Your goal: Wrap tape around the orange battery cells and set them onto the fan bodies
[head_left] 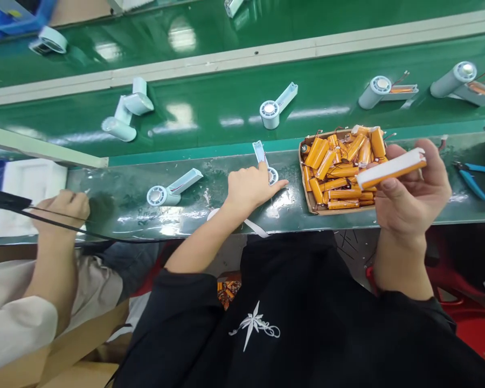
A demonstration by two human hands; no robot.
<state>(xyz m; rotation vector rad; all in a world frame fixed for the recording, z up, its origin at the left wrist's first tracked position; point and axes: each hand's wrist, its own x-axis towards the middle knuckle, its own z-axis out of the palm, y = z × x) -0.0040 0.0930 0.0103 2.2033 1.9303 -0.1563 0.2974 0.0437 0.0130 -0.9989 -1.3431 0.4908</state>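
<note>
My left hand (pixel 247 186) is closed over a light-blue handheld fan body (pixel 259 152) on the bench, its thumb stretched out beside the round head. The fan's handle points away from me, open like a trough, and part of the fan is hidden under my fingers. Raised above the bench on the right, my right hand (pixel 414 196) grips an orange-wrapped battery (pixel 391 168) with a white strip along its upper side. Just left of that battery, a cardboard box (pixel 307 194) is heaped with several similar orange batteries (pixel 339 172).
Another fan body (pixel 157 195) lies to the left on the bench. Several more, such as one fan (pixel 270 114), sit on the green conveyor (pixel 218 118). Blue-handled pliers (pixel 475 180) lie at right. A co-worker's hand (pixel 62 210) rests at far left, near a black cable (pixel 8 199).
</note>
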